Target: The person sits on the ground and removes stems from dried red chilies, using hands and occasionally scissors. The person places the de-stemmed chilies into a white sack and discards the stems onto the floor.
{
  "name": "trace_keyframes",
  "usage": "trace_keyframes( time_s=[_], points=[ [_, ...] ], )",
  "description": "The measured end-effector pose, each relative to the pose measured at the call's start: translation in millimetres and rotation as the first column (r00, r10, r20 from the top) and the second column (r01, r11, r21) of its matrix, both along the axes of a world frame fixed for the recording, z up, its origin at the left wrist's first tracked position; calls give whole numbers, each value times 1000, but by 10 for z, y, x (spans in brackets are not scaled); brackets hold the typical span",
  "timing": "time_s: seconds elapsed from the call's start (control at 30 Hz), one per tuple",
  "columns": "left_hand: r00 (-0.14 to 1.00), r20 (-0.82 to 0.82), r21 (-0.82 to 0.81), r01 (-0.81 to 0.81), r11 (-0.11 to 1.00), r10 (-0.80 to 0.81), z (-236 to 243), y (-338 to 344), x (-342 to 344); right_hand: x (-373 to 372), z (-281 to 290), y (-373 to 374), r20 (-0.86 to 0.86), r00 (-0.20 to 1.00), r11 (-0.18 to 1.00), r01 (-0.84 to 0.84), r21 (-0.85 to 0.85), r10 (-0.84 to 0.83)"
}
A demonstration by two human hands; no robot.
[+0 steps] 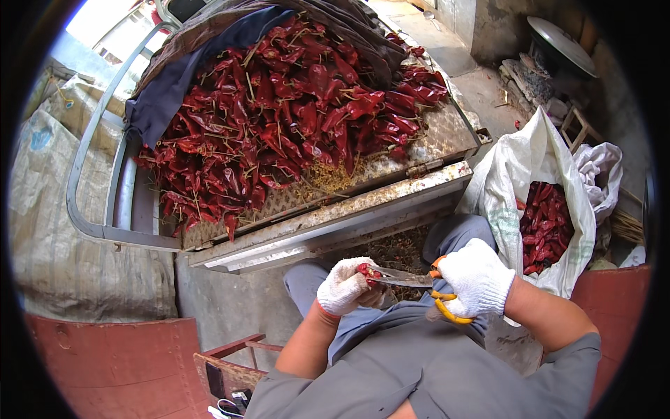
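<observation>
My left hand (347, 285), in a white knit glove, is closed round a dried red chili pepper (366, 271), of which only the end shows. In my right hand (477, 278), gloved the same way, is a pair of scissors (405, 277) with orange-yellow handles. Its blades reach across to the pepper and touch it; how far they are apart is hard to make out. Both hands are above my lap. Ahead, a big heap of dried red chili peppers (279, 112) with stalks lies on a metal cart bed (335, 202).
On the right stands an open white woven sack (488, 181) holding red peppers. A dark cloth (164, 98) drapes over the heap's back left. The cart's metal rail (73, 188) curves along the left, beside covered sacks (91, 265). A wooden stool (230, 373) with small items sits at lower left.
</observation>
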State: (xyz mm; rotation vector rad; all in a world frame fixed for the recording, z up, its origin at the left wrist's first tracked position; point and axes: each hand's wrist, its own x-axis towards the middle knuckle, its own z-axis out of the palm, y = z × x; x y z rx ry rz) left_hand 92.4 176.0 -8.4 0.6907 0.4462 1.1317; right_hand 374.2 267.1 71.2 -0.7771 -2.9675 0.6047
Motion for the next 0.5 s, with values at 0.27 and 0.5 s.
trace_keyframes(
  time_s=[0.27, 0.5],
  points=[
    [909, -333, -42, -279, 959, 249, 157, 53, 105, -2, -215, -31, -130, 983, 992, 127, -25, -129],
    [540, -641, 356, -421, 834, 546, 138, 24, 178, 10, -428, -209, -127, 949, 915, 233, -330, -288]
  ],
)
